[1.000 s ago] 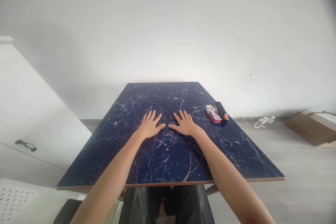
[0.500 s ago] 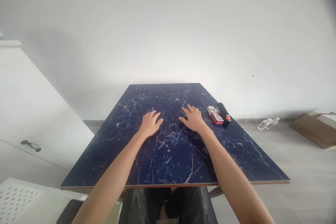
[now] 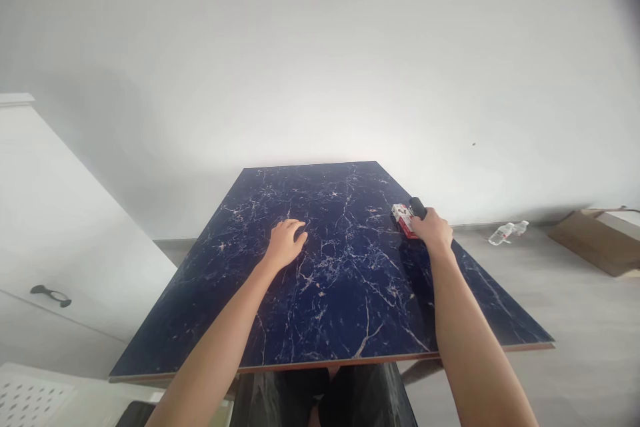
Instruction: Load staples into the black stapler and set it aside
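Observation:
My right hand (image 3: 433, 229) is at the right side of the blue marble-patterned table (image 3: 320, 320), closed over the near part of a black elongated object (image 3: 417, 205). Only the far end of that object shows; the hand covers the rest. Directly left of it lies a small red and white box (image 3: 404, 221), close to my right thumb. My left hand (image 3: 285, 243) rests over the left-middle of the table, fingers slightly curved and thumb apart, with nothing in it.
Beyond the table stands a white wall (image 3: 310, 67). A white cabinet (image 3: 65, 213) with a dark handle is at the left. On the floor to the right lie clear plastic bottles (image 3: 502, 233) and a cardboard box (image 3: 595, 240).
My right hand has moved right from the middle of the table and closed on the black object beside the box. My left hand stays in nearly the same place.

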The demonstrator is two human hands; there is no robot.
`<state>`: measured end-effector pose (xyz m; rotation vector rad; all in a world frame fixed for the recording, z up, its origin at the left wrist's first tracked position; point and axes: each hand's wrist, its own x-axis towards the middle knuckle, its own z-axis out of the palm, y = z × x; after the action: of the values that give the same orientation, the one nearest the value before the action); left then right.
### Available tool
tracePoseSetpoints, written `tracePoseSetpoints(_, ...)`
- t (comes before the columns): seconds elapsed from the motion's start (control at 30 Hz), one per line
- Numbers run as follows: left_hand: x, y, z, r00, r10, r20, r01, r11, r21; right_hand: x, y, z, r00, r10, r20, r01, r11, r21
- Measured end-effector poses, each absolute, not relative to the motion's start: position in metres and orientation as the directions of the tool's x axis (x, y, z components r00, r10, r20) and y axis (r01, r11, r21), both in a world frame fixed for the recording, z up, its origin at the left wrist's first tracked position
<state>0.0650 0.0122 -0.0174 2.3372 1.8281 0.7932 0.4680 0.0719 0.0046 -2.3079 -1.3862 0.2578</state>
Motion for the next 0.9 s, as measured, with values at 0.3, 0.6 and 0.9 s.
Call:
tracePoseSetpoints(0.3,0.031,0.010,-0.002,0.147,0.873,0.465,0.879,-0.331,0.343,0.407,0.070,0.010,0.223,0.970,0.102,0.879,-0.155,-0.450)
tracePoseSetpoints(0.6,-0.084,0.011,-0.009,-0.175,0.833,0.525,0.920,-0.052,0.389,0.249,0.063,0.006,-0.034,0.985,0.169,0.853,0.117,-0.509)
tracePoseSetpoints(0.9,-0.107,0.014,-0.011,-0.398,0.815,0.422,0.837,0.135,0.530,0.067,0.032,0.008,-0.208,0.963,0.172,0.745,0.270,-0.610)
